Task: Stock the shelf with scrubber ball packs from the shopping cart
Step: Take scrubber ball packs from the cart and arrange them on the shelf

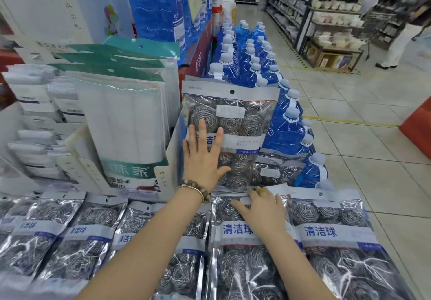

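Scrubber ball pack (229, 134): stands upright under the left hand, long axis vertical, hang-hole header at the top, printed face toward the person.
Left hand (203, 157): laid flat on the pack's lower left front, fingers straight, spread and pointing up; it presses and grasps nothing.
Bracelet (193, 189): beaded, on the left wrist.
Right hand (263, 208): below and right of the left hand, palm down on the lying pack (245, 241), thumb out to the left; the fingers bend at that pack's header edge, and whether they grip it cannot be told.
Lying pack: flat, long axis running away from the person, header at the far end.
Front row (77, 236): more packs side by side at both sides of the right hand, lying the same way.
Low packs (272, 171): just beyond the right hand, beside the upright pack.
Cloth packs (126, 117): upright, left of the left hand.
Blue bottles (286, 127): in rows, right of and beyond both hands.
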`<state>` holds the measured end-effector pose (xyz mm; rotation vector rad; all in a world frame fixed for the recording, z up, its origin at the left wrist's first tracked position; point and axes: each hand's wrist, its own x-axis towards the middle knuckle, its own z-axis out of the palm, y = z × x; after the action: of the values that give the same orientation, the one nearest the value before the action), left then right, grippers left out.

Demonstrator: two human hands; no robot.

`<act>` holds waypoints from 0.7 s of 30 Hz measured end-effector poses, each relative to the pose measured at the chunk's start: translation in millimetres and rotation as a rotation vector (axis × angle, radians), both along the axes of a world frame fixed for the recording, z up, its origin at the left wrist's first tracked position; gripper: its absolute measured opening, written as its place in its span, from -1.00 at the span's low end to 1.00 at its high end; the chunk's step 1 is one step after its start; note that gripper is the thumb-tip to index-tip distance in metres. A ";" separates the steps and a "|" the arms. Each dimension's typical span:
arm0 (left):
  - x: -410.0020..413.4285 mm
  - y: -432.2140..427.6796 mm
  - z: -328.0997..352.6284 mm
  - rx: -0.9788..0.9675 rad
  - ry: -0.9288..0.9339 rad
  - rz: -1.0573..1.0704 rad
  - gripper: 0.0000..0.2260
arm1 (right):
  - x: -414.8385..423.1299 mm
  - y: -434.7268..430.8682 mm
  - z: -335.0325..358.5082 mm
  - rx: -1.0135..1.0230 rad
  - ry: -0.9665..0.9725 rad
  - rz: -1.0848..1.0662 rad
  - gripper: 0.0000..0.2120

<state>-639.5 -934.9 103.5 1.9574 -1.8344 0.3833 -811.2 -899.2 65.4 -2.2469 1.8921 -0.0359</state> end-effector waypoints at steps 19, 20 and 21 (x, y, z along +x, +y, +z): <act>7.1 1.0 -15.0 -0.018 -0.006 0.025 0.01 | -6.5 11.9 -1.8 -0.017 0.007 -0.009 -0.35; 7.6 0.3 -14.8 -0.022 -0.008 0.019 0.01 | -6.3 11.7 -2.1 -0.018 0.007 -0.008 -0.36; 8.2 0.0 -14.4 -0.026 -0.009 0.010 0.02 | -6.0 12.0 -2.5 -0.017 0.005 -0.010 -0.36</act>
<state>-631.3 -934.9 89.1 1.9519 -1.8166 0.4180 -817.3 -887.2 62.9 -2.2502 1.9131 -0.0473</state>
